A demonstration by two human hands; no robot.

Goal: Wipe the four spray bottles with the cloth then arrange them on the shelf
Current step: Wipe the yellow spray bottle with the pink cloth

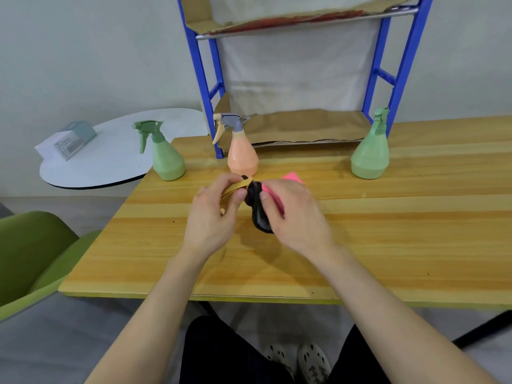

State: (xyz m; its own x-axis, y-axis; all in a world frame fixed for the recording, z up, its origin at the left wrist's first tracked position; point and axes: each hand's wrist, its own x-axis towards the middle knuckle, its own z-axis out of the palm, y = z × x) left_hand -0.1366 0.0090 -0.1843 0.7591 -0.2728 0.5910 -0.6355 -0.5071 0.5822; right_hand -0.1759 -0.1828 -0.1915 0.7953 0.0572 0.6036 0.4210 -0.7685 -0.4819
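Bottom of the frame is just dark trousers and a pair of pale shoes [313,361], with both forearms reaching up over the wooden table [388,245]. Dead centre, the left hand [213,214] has its fingers curled round the yellow trigger [238,185] of a black spray bottle [259,214], thumb pressed on top. The right hand [296,214] is wrapped round the bottle's other side, with the pink cloth [292,177] pinched between fingers and bottle and the thumb on the black body. The bottle is held tilted just above the tabletop.

Behind them the orange bottle [242,156] stands upright, with a left green bottle [166,159] and a right green bottle [370,156] well apart either side. All three are on the table in front of the blue shelf [399,79], which is lined with cardboard [304,126].

At left there's a green chair [33,250] and a white round table [110,151] with a small box [69,139] on it.
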